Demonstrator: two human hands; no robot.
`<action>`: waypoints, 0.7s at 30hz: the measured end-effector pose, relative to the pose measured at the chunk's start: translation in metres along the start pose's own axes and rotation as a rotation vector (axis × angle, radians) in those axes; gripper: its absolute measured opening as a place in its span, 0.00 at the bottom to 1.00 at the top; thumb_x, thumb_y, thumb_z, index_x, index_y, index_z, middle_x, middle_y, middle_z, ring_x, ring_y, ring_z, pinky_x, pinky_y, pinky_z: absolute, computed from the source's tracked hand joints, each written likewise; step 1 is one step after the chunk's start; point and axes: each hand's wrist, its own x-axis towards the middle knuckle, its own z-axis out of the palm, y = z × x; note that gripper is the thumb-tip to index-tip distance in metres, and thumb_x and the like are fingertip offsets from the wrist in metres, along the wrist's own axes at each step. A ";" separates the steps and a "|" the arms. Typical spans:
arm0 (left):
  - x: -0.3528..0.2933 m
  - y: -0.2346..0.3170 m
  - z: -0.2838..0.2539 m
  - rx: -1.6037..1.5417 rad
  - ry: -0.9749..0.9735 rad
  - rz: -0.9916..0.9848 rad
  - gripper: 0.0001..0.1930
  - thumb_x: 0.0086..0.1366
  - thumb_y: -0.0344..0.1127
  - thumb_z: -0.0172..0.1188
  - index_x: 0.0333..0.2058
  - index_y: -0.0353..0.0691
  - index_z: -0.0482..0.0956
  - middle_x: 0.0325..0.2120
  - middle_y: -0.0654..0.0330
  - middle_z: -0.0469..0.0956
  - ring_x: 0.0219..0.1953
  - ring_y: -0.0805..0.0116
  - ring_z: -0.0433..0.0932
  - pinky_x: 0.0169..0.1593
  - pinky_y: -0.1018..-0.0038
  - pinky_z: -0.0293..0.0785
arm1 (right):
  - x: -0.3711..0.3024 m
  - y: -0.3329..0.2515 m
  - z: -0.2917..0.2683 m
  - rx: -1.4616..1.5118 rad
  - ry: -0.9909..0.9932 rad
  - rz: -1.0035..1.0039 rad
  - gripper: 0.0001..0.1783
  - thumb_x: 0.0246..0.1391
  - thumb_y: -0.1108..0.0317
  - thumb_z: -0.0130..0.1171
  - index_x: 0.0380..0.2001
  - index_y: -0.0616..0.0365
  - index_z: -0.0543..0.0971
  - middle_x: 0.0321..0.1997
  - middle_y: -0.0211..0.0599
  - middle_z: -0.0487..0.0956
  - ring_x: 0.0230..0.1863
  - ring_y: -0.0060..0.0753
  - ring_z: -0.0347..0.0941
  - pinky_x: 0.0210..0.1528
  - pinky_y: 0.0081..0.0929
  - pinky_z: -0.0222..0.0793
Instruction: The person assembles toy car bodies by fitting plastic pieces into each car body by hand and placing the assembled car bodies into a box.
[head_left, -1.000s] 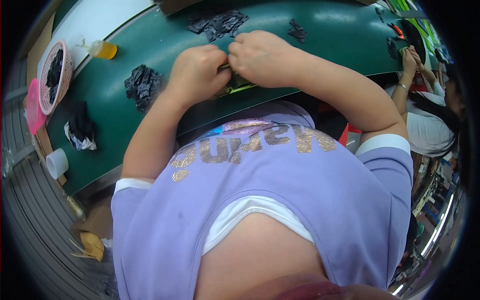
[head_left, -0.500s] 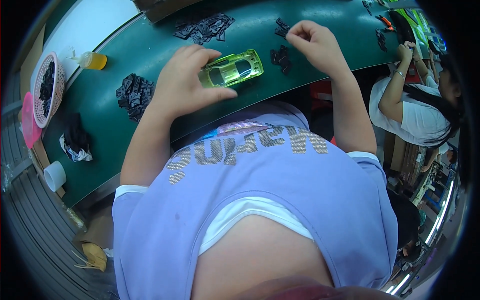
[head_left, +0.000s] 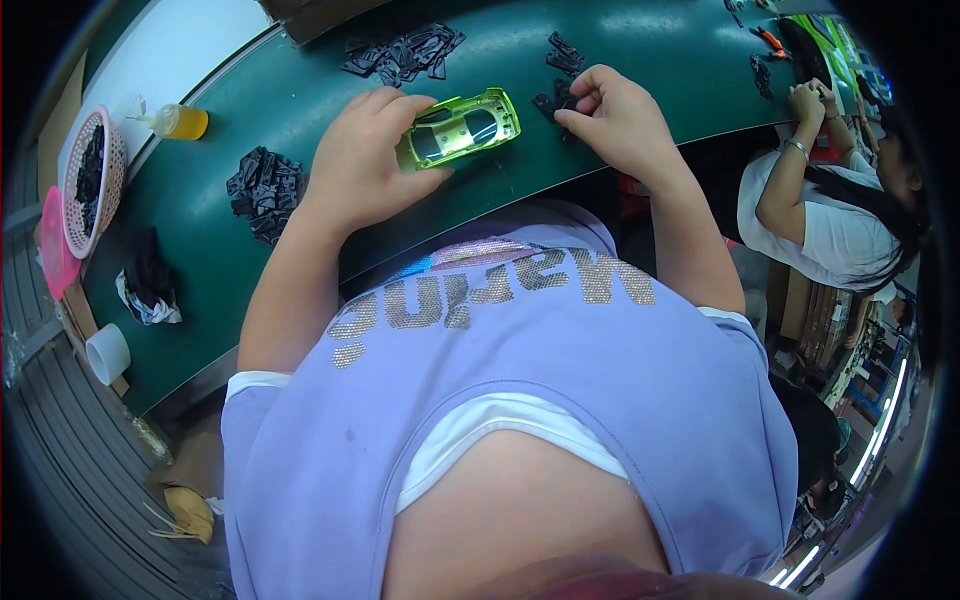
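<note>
A shiny green toy car body (head_left: 455, 138) with see-through windows lies on its side of the green table in front of me. My left hand (head_left: 375, 160) grips its left end between thumb and fingers. To the right, my right hand (head_left: 620, 120) has its thumb and fingertips closed at a small pile of black plastic parts (head_left: 545, 103), pinching a dark piece there. Fingers partly hide that pile. Just beyond it lies another small group of black parts (head_left: 565, 55).
Larger heaps of black parts lie at the far side (head_left: 405, 52) and left of my arm (head_left: 266, 190). A bottle of yellow liquid (head_left: 182, 122), a pink basket (head_left: 112, 170) and a white cup (head_left: 108, 353) stand left. A co-worker (head_left: 825, 210) sits at right.
My right hand has come down and slightly left, from the farther small group to the nearer pile. My left thumb has closed in against the car body, which has shifted slightly left.
</note>
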 end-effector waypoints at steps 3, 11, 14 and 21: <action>0.000 -0.001 0.000 -0.015 -0.026 -0.028 0.29 0.43 0.39 0.73 0.46 0.37 0.79 0.39 0.54 0.78 0.44 0.53 0.76 0.47 0.62 0.74 | -0.005 -0.011 -0.013 -0.069 -0.049 0.069 0.22 0.46 0.62 0.73 0.39 0.63 0.78 0.29 0.36 0.79 0.29 0.33 0.77 0.35 0.28 0.73; 0.000 -0.003 0.001 -0.017 -0.005 0.006 0.29 0.43 0.39 0.73 0.46 0.38 0.79 0.39 0.54 0.77 0.44 0.53 0.76 0.46 0.62 0.74 | -0.015 0.000 -0.015 -0.084 -0.138 0.131 0.22 0.47 0.60 0.70 0.41 0.63 0.78 0.31 0.42 0.82 0.38 0.43 0.80 0.42 0.37 0.74; -0.001 -0.001 0.001 -0.036 0.004 0.009 0.29 0.43 0.35 0.74 0.47 0.35 0.78 0.38 0.53 0.77 0.42 0.51 0.75 0.46 0.63 0.72 | -0.015 -0.007 -0.013 -0.099 -0.080 0.210 0.20 0.48 0.62 0.69 0.40 0.63 0.79 0.31 0.41 0.82 0.38 0.43 0.80 0.43 0.37 0.74; -0.001 -0.001 0.001 -0.029 0.016 0.013 0.30 0.43 0.35 0.74 0.47 0.35 0.78 0.39 0.52 0.77 0.44 0.51 0.76 0.47 0.63 0.73 | -0.010 0.020 -0.010 0.002 -0.149 0.217 0.19 0.49 0.62 0.70 0.37 0.67 0.79 0.28 0.38 0.79 0.30 0.29 0.76 0.35 0.25 0.73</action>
